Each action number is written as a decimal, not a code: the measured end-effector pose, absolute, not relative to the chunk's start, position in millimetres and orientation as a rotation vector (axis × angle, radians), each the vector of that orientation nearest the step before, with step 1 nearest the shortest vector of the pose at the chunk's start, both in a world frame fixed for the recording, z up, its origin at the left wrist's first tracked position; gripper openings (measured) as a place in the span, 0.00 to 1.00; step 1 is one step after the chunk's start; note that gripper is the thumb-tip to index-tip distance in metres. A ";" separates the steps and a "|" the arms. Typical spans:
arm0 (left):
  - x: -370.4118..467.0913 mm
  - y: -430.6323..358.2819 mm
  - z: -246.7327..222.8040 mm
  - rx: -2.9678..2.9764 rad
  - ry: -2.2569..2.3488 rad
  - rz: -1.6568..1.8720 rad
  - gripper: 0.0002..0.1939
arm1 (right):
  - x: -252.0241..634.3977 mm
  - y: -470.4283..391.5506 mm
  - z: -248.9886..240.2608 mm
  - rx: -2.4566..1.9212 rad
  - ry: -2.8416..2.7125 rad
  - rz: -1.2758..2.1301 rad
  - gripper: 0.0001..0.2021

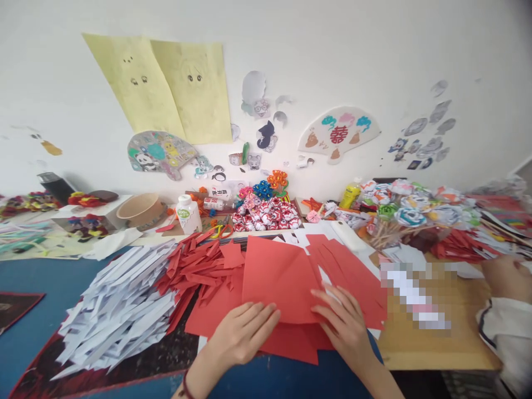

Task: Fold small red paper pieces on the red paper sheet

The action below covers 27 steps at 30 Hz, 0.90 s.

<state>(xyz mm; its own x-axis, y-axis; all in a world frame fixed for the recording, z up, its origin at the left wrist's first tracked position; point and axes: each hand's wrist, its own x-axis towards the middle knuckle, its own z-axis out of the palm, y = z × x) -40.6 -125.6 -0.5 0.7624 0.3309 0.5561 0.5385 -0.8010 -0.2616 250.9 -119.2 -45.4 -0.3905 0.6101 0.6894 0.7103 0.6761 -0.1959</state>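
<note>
A sheet of red paper (278, 277) is raised a little in front of me, its near edge curving towards me. My left hand (245, 332) is closed on the lower left part of that edge, fingertips on top and thumb hidden. At the lower right corner, my right hand (341, 321) grips the same sheet with its fingers slightly spread. More red sheets (349, 271) lie fanned out beneath and to the right. Folded red paper strips (199, 266) are heaped left of the sheet, beside a large pile of folded white paper strips (124, 305).
Behind the paper stand a white bottle (189, 215), orange-handled scissors (220, 230) and a cluster of red-and-white paper pieces (266, 216). Paper flowers (409, 213) fill the back right. Another person's arm (507, 282) rests at a wooden table (440, 349) on the right.
</note>
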 end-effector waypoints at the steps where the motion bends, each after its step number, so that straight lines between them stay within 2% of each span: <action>1: -43.3 -128.7 -7.8 -2.572 -0.741 -0.722 0.19 | 252.8 -128.5 -48.4 -1.015 -2.132 -0.096 0.14; 5: -51.8 -132.5 -21.3 -2.651 -0.963 -0.917 0.18 | 252.2 -149.3 -47.6 -1.076 -2.083 0.240 0.12; 9: -56.2 -123.1 -15.1 -2.740 -1.123 -1.052 0.11 | 247.6 -144.4 -38.4 -1.243 -1.917 0.537 0.05; 12: -52.0 -105.1 -11.8 -2.729 -1.252 -1.111 0.11 | 245.4 -123.6 -34.9 -1.445 -1.735 0.650 0.09; 16: -35.0 -82.8 -16.2 -2.419 -1.570 -0.927 0.15 | 244.2 -86.1 -37.6 -1.623 -1.600 0.658 0.16; 20: -15.1 -85.6 -26.2 -2.310 -1.373 -0.697 0.22 | 243.1 -61.3 -43.1 -1.722 -1.535 0.623 0.19; 23: -2.4 -94.1 -36.4 -2.472 -1.203 -0.503 0.22 | 242.4 -54.5 -47.5 -1.782 -1.531 0.569 0.19; 27: 7.5 -92.5 -47.7 -2.520 -1.269 -0.373 0.24 | 241.9 -51.7 -54.1 -1.829 -1.502 0.498 0.19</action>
<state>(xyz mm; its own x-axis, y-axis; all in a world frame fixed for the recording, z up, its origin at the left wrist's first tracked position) 7.5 -92.5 -47.7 0.5775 0.7342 0.3569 0.8106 -0.5675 -0.1442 241.9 -51.7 -54.1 0.2511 0.9580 0.1386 0.6855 -0.0749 -0.7242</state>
